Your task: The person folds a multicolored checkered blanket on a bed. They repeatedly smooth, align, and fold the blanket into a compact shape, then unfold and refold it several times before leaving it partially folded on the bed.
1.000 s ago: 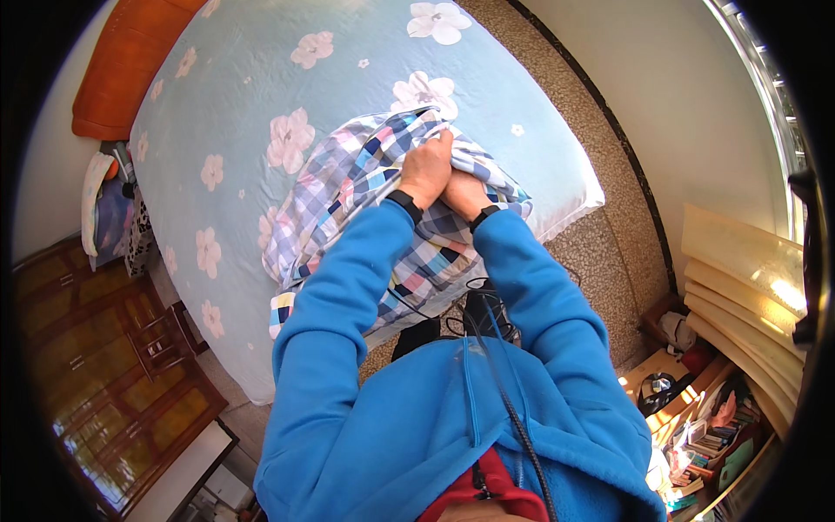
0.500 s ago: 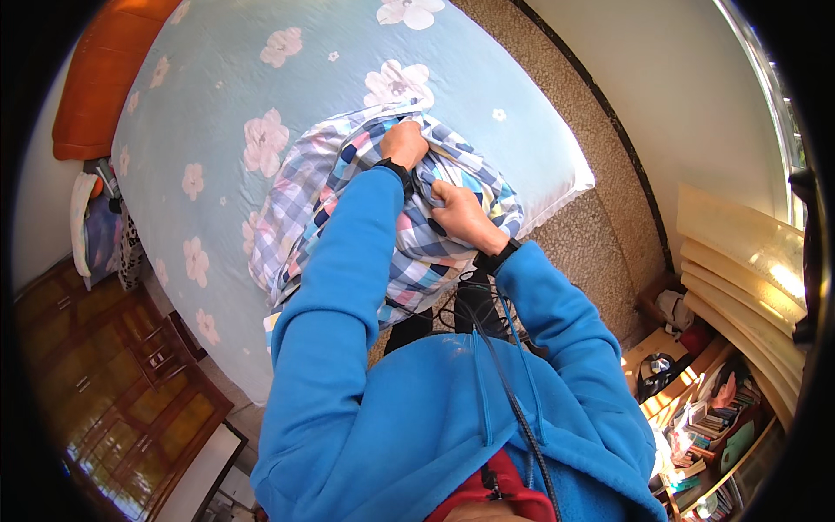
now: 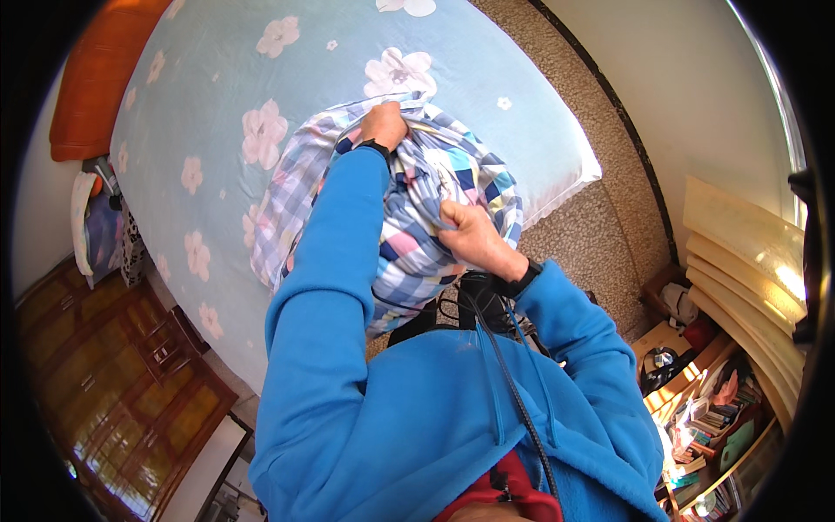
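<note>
A bunched-up checked cloth (image 3: 409,261) in blue, white, pink and yellow lies over the near edge of the bed and hangs down in front of my legs. It looks like bedding. My left hand (image 3: 384,124) is closed on its gathered upper edge, farther out on the bed. Nearer to me and to the right, my right hand (image 3: 480,239) pinches a twisted fold of the same cloth between thumb and fingers. Between the two hands the fabric runs in tight creases. Its far edge rests on the pale blue flowered bed sheet (image 3: 339,70).
A black cable (image 3: 513,391) hangs down over my chest. Speckled floor (image 3: 578,235) runs along the bed's right side. Books and small items fill a shelf (image 3: 713,418) at the lower right. A brown wooden cabinet (image 3: 113,374) stands at the left, and an orange padded headboard (image 3: 91,96) at the upper left.
My left hand has shifted slightly up and left with the cloth's edge. My right hand has moved down and right, drawing its fold out and widening the gap between the hands.
</note>
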Motion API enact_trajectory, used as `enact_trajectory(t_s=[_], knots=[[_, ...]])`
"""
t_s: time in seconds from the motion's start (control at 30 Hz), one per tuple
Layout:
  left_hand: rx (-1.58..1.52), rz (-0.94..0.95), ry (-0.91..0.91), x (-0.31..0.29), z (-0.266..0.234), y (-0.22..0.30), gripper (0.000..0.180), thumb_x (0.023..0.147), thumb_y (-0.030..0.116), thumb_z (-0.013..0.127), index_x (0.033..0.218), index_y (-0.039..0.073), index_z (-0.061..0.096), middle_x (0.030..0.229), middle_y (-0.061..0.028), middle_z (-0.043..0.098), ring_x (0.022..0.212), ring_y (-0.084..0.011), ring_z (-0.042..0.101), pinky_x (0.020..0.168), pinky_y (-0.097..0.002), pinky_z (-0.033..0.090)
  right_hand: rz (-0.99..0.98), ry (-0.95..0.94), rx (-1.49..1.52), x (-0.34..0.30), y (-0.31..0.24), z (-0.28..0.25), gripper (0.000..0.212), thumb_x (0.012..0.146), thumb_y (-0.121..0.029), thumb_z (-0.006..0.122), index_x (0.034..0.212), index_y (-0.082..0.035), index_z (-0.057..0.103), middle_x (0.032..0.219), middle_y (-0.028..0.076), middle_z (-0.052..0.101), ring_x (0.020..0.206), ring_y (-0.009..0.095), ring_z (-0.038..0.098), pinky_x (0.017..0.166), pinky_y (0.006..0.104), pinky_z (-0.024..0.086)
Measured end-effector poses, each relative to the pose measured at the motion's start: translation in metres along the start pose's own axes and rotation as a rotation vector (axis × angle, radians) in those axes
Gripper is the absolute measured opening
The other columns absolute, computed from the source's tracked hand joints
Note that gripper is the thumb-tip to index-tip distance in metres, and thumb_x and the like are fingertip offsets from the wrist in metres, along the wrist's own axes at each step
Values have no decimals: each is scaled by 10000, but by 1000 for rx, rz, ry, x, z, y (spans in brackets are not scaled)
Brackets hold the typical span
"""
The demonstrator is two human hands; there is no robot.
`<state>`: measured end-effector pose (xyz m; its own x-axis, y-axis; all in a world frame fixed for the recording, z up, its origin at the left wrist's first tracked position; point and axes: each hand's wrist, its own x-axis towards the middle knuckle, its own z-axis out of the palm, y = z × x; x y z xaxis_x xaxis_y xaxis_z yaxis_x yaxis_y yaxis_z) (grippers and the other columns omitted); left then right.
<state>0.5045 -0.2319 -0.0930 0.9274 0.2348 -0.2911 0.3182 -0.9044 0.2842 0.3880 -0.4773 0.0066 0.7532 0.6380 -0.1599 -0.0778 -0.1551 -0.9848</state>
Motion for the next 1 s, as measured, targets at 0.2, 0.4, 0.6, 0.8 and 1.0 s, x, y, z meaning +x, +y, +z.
enact_trajectory(t_s=[0.2,0.4,0.6,0.8,1.0], knots=[[133,-128,9,31,-6,-48,233,788,194,619,958,63,710,990,-231,680,964,-413,644,832,-472,516,-32,-55,-36,-38,-13,-2,304,822,-42,664,708,-24,382,624,147,367,554,204,327,499,350,346],[172,-229,56,46,-11,-104,272,769,238,688,971,57,704,1019,-222,679,992,-407,638,845,-472,513,74,-80,-17,-81,-19,-39,319,810,16,643,668,-49,364,564,60,375,515,137,363,465,320,322],[99,-298,118,36,-3,-144,316,730,236,722,961,24,688,994,-215,687,982,-407,640,827,-467,515,460,46,277,-75,-1,-60,230,773,24,618,706,-95,432,632,-36,501,535,66,482,475,247,386],[-329,152,-127,-35,-38,-161,688,734,355,757,1295,26,531,1217,-236,610,1116,-370,591,938,-400,470,332,145,46,13,38,-55,347,818,-19,662,720,-146,354,671,-80,428,579,22,389,478,201,309],[-502,-35,-133,-166,-101,-196,585,827,375,693,1257,0,567,1078,-185,651,1007,-284,625,871,-337,477,429,161,-165,28,49,-49,175,784,-67,696,896,-19,572,849,25,584,767,109,534,634,268,450]])
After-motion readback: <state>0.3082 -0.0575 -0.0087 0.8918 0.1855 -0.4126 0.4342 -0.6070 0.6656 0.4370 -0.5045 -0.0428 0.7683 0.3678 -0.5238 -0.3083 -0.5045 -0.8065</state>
